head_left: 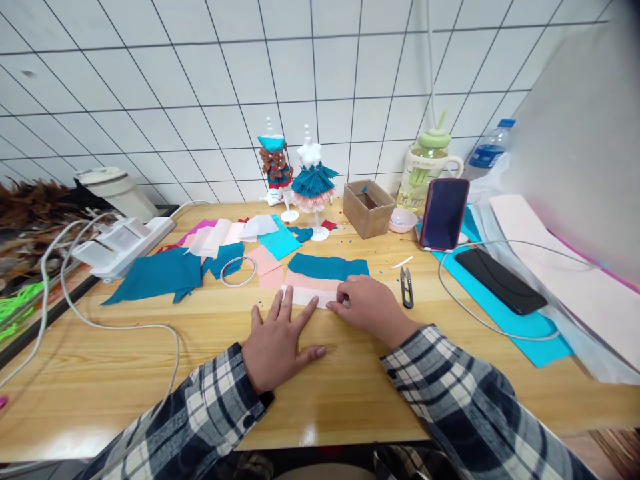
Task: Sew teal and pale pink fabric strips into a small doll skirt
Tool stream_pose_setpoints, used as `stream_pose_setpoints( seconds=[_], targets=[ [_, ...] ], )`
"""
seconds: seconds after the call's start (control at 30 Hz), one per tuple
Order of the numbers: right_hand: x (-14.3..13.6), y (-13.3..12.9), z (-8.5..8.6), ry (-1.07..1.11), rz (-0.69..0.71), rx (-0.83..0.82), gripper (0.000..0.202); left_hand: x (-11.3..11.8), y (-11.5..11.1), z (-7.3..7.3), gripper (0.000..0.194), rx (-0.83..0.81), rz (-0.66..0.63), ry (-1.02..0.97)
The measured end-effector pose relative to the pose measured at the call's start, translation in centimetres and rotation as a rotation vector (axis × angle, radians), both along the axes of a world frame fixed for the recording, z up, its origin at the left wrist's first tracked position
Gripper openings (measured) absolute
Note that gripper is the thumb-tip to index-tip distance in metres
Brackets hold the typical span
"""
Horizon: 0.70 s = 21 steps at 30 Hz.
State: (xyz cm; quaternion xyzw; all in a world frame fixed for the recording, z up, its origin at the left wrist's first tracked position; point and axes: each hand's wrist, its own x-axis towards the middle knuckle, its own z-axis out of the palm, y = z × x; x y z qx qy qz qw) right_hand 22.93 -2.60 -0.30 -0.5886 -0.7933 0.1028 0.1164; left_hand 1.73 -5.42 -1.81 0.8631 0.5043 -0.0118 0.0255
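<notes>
One head view shows me the white strip (301, 296) on the table (345, 387), between my spread left hand (275, 343), fingertips on it, and my right hand (373, 307), pinching its right end, while a pink bowl (403, 225) holding small bits sits beside an open cardboard box (373, 220).

We count one blue strip (325, 267), one pink strip (313, 281), one white strip (300, 295), two small mannequins (313, 177), two phones (444, 213), one pair of snips (407, 291), one box (374, 221), one bowl (403, 223), one ring (239, 285), one water bottle (487, 155) and one power strip (125, 248).
</notes>
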Motion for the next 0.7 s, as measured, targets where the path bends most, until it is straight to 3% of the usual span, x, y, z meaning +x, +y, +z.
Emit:
stream_pose_setpoints(
  seconds=[0.2,0.47,0.6,0.63,0.7],
  targets=[
    [0.7,0.4,-0.3,-0.001,-0.012,-0.106,0.019,0.3,-0.3,0.5,0.079,-0.017,0.032,0.044],
    [1.8,0.4,-0.3,0.073,0.067,-0.110,0.020,-0.2,0.9,-0.4,0.082,0.088,-0.023,-0.047],
    [2.5,0.5,-0.5,0.076,0.067,-0.062,0.008,-0.5,2.2,0.6,0.079,0.152,0.047,-0.285],
    [2.4,0.5,-0.5,0.086,0.042,-0.027,0.005,-0.6,2.4,0.9,0.072,0.112,0.055,-0.398],
    [1.9,0.3,-0.4,0.115,-0.019,0.071,0.005,-0.4,2.5,1.3,0.059,-0.137,0.069,-0.643]
  ],
)
